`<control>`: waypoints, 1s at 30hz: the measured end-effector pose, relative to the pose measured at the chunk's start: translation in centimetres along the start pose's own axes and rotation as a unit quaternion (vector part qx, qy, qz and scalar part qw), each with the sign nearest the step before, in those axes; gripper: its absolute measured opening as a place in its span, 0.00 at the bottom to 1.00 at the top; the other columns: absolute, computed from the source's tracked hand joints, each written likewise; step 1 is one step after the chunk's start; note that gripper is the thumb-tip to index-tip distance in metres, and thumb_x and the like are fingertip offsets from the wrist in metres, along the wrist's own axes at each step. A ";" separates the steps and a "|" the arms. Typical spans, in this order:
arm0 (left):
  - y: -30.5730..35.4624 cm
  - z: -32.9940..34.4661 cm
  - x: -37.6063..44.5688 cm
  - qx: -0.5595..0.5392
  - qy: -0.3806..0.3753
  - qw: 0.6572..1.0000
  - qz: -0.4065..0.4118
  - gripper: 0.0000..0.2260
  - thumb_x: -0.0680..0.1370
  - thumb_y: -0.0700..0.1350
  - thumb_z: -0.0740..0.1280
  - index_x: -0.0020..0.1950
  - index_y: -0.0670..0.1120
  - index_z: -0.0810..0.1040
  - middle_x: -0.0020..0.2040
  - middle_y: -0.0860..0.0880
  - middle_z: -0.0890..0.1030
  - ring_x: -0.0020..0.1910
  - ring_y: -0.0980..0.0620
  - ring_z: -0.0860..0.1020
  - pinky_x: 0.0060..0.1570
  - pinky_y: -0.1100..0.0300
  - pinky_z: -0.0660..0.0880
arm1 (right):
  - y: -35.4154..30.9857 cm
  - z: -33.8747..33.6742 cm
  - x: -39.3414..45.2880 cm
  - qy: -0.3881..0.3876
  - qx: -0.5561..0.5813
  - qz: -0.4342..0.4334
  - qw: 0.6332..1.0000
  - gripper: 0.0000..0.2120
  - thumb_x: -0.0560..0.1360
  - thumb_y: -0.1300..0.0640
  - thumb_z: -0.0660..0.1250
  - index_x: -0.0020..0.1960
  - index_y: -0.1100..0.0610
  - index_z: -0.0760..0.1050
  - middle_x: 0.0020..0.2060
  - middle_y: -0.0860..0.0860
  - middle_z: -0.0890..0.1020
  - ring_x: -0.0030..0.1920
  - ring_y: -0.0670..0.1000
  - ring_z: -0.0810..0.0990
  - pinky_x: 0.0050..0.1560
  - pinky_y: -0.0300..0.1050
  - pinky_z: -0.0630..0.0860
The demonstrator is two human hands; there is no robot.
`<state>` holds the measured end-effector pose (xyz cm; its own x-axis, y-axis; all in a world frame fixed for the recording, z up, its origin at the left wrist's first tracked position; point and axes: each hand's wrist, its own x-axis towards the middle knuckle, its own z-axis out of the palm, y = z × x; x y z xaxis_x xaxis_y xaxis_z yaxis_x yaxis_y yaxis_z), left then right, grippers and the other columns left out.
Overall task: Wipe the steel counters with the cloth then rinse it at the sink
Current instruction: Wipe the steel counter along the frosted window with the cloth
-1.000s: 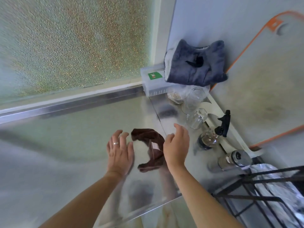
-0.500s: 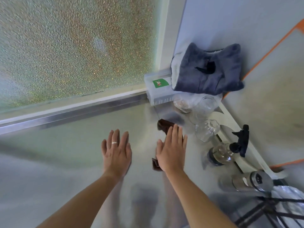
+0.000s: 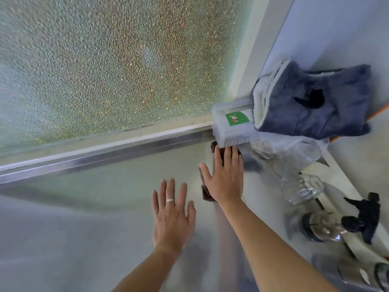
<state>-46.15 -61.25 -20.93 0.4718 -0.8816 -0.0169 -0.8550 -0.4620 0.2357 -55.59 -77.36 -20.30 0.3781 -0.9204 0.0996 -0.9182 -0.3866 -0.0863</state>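
The brown cloth (image 3: 207, 193) lies flat on the steel counter (image 3: 84, 218) under the right hand (image 3: 226, 178), whose straight fingers press it beside a clear plastic box (image 3: 231, 127); contents unclear. The left hand (image 3: 171, 213) rests flat, holding nothing.

You had one head-worn wide-angle view — it looked forward and down, close over the steel counter (image 3: 84, 228), toward the frosted window (image 3: 115, 60).
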 end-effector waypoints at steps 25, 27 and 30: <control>-10.1 -2.6 8.0 -0.018 0.016 0.999 0.027 0.25 0.80 0.52 0.58 0.79 0.57 0.62 0.81 0.48 0.61 0.82 0.42 0.51 0.77 0.37 0.51 | -7.0 1.2 3.2 0.015 0.008 0.058 0.998 0.32 0.82 0.36 0.51 0.79 0.53 0.66 0.80 0.54 0.66 0.80 0.57 0.61 0.77 0.59 0.60; -9.9 -2.5 8.0 -0.024 0.017 0.999 0.025 0.26 0.80 0.51 0.59 0.79 0.56 0.63 0.80 0.48 0.62 0.82 0.42 0.51 0.78 0.37 0.52 | -6.9 1.7 2.9 0.023 0.014 0.057 0.998 0.30 0.82 0.37 0.53 0.77 0.54 0.69 0.78 0.55 0.68 0.79 0.58 0.63 0.76 0.59 0.61; -9.8 -2.5 8.1 -0.032 0.023 0.999 0.016 0.26 0.79 0.51 0.60 0.78 0.56 0.64 0.80 0.48 0.63 0.82 0.43 0.52 0.78 0.37 0.52 | -7.1 1.7 2.5 0.038 0.031 0.010 0.999 0.27 0.82 0.41 0.57 0.74 0.55 0.73 0.76 0.56 0.72 0.77 0.60 0.66 0.75 0.60 0.62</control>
<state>-33.40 -63.62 -20.92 0.4547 -0.8899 0.0368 -0.8553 -0.4247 0.2968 -47.96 -77.01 -21.13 0.3467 -0.9219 0.1727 -0.9159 -0.3725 -0.1498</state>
